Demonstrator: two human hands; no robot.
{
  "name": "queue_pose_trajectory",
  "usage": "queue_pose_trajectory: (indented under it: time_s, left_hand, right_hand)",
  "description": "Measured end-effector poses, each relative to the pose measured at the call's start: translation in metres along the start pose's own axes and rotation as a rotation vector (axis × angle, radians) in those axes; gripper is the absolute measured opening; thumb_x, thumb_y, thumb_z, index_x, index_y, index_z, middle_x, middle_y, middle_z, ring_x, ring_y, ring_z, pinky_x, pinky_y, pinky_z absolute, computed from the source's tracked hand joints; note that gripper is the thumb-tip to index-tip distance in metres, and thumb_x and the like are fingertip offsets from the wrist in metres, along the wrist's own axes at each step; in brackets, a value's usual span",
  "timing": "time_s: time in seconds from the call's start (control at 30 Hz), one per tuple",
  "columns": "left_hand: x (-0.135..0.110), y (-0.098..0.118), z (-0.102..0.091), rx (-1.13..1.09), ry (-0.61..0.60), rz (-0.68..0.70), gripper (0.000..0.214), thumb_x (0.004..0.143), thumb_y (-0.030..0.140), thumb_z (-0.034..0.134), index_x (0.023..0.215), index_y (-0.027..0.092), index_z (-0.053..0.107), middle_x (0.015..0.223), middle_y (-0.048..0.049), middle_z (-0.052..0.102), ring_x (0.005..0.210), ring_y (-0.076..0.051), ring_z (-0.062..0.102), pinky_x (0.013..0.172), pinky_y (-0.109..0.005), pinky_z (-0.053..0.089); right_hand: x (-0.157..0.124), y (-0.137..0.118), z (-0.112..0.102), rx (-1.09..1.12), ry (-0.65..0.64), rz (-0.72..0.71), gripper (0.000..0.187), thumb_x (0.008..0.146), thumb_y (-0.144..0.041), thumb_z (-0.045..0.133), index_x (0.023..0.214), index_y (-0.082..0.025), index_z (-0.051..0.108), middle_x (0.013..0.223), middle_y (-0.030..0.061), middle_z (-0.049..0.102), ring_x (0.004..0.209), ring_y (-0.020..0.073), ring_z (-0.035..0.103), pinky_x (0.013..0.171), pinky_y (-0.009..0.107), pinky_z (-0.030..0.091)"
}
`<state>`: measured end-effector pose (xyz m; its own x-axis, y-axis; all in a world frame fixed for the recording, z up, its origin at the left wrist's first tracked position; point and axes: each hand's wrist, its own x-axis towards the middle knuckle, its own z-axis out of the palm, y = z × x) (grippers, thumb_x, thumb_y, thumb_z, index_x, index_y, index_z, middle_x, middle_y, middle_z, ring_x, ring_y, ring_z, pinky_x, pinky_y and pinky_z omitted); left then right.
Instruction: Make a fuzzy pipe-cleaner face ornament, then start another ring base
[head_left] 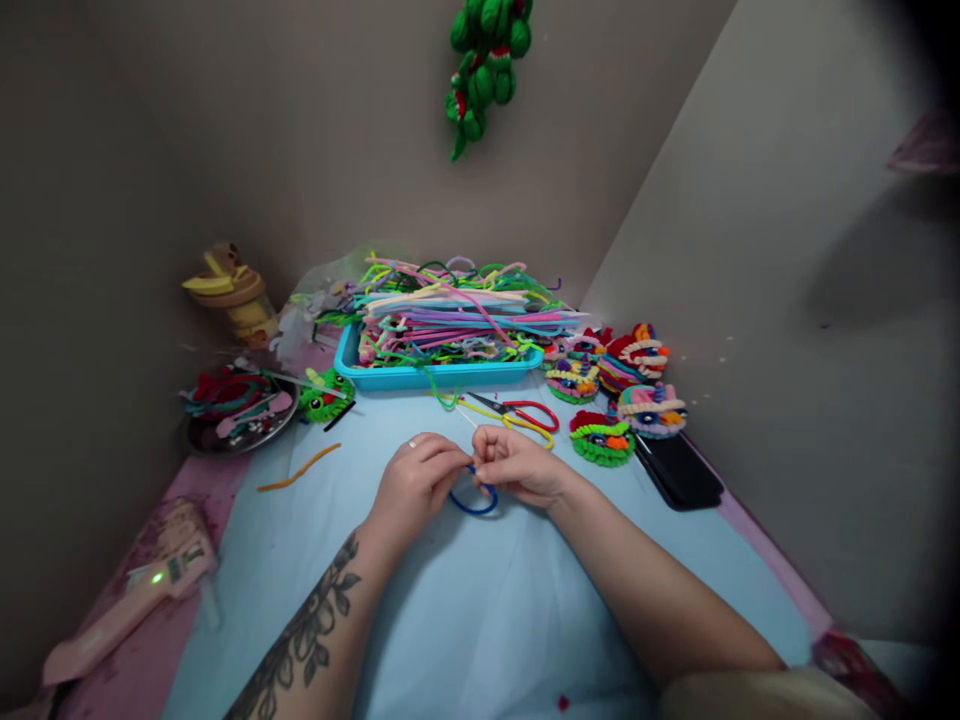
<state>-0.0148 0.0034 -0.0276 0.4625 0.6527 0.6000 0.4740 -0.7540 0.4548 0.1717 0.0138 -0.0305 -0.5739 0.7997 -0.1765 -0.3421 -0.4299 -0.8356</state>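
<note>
My left hand (417,483) and my right hand (517,466) meet over the light blue table cover (465,610). Both pinch a blue pipe cleaner (474,502) bent into a small loop that hangs below the fingers. A ring shows on my left hand. My left forearm bears a leaf tattoo. Just beyond the hands lie red-handled scissors (525,409) and a yellow pipe cleaner (517,424).
A blue tray (420,375) piled with coloured pipe cleaners stands at the back. Several finished fuzzy figures (622,385) sit right of it, by a black phone (679,468). A pink glue gun (142,590), a metal dish (236,410), an orange pipe cleaner (300,468) lie left.
</note>
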Motion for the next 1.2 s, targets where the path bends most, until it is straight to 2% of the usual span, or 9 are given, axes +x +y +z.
queue_pose_trajectory:
  time_s: [0.23, 0.47, 0.6, 0.73, 0.9, 1.0, 1.1, 1.2]
  left_hand:
    - [-0.001, 0.001, -0.002, -0.004, 0.053, -0.011, 0.015, 0.087, 0.015, 0.055, 0.094, 0.018, 0.067, 0.080, -0.0052, 0.068, 0.075, -0.016, 0.059, 0.069, -0.029, 0.048]
    - [0.001, 0.003, -0.001, -0.074, 0.045, -0.017, 0.009, 0.085, 0.017, 0.058, 0.091, 0.019, 0.065, 0.078, -0.0036, 0.070, 0.073, -0.016, 0.058, 0.069, -0.029, 0.046]
    - [0.003, 0.005, -0.003, -0.095, -0.007, -0.043, 0.009, 0.085, 0.018, 0.057, 0.086, 0.019, 0.066, 0.075, -0.0032, 0.069, 0.071, -0.015, 0.057, 0.070, -0.030, 0.045]
    - [0.005, 0.009, -0.004, -0.071, -0.067, -0.190, 0.012, 0.085, 0.020, 0.055, 0.079, 0.019, 0.066, 0.071, -0.0034, 0.066, 0.070, -0.016, 0.056, 0.067, -0.029, 0.044]
    - [0.005, 0.012, -0.005, -0.145, -0.136, -0.414, 0.014, 0.081, 0.021, 0.054, 0.073, 0.018, 0.064, 0.068, -0.0016, 0.062, 0.066, -0.015, 0.055, 0.060, -0.025, 0.041]
    - [0.005, 0.012, -0.002, -0.234, -0.169, -0.537, 0.014, 0.079, 0.023, 0.053, 0.072, 0.017, 0.064, 0.064, 0.0000, 0.059, 0.060, -0.013, 0.053, 0.056, -0.023, 0.038]
    - [0.005, 0.009, 0.002, -0.398, -0.175, -0.706, 0.014, 0.075, 0.026, 0.055, 0.068, 0.016, 0.062, 0.056, 0.0025, 0.053, 0.054, -0.012, 0.047, 0.052, -0.023, 0.035]
    - [0.006, 0.006, 0.005, -0.577, -0.155, -0.829, 0.015, 0.071, 0.029, 0.057, 0.066, 0.015, 0.060, 0.052, 0.0043, 0.049, 0.051, -0.011, 0.043, 0.051, -0.022, 0.033]
  right_hand:
    - [-0.001, -0.004, -0.001, 0.013, 0.011, 0.062, 0.037, 0.066, -0.035, 0.079, 0.083, -0.017, 0.052, 0.058, -0.0006, 0.066, 0.046, 0.0095, 0.059, 0.044, 0.018, 0.046]
    - [-0.001, -0.001, -0.003, 0.014, -0.065, 0.028, 0.044, 0.060, -0.034, 0.084, 0.085, -0.016, 0.052, 0.053, -0.0052, 0.060, 0.041, 0.0063, 0.051, 0.040, 0.015, 0.038]
    - [0.000, -0.001, -0.004, -0.092, -0.028, 0.028, 0.045, 0.056, -0.032, 0.085, 0.083, -0.016, 0.052, 0.056, -0.0070, 0.058, 0.042, 0.0043, 0.047, 0.041, 0.015, 0.032]
    - [-0.002, -0.006, 0.000, -0.391, 0.078, -0.086, 0.034, 0.060, -0.029, 0.081, 0.079, -0.017, 0.056, 0.061, -0.0058, 0.057, 0.052, 0.0072, 0.050, 0.051, 0.019, 0.037]
    - [-0.005, -0.009, 0.004, -1.044, 0.165, -0.378, 0.006, 0.076, -0.020, 0.066, 0.073, -0.020, 0.061, 0.068, -0.0014, 0.059, 0.063, 0.0126, 0.052, 0.059, 0.025, 0.038]
    - [-0.006, -0.007, 0.006, -1.403, 0.156, -0.535, 0.009, 0.082, -0.015, 0.057, 0.075, -0.019, 0.061, 0.072, 0.0022, 0.061, 0.069, 0.0151, 0.054, 0.064, 0.027, 0.038]
    - [-0.005, -0.002, 0.008, -1.713, 0.198, -0.656, 0.019, 0.087, -0.016, 0.049, 0.072, -0.017, 0.059, 0.068, 0.0052, 0.059, 0.067, 0.0172, 0.052, 0.062, 0.029, 0.035]
    - [-0.004, 0.002, 0.010, -1.777, 0.245, -0.704, 0.024, 0.089, -0.017, 0.045, 0.068, -0.017, 0.057, 0.065, 0.0053, 0.058, 0.065, 0.0174, 0.051, 0.062, 0.029, 0.034]
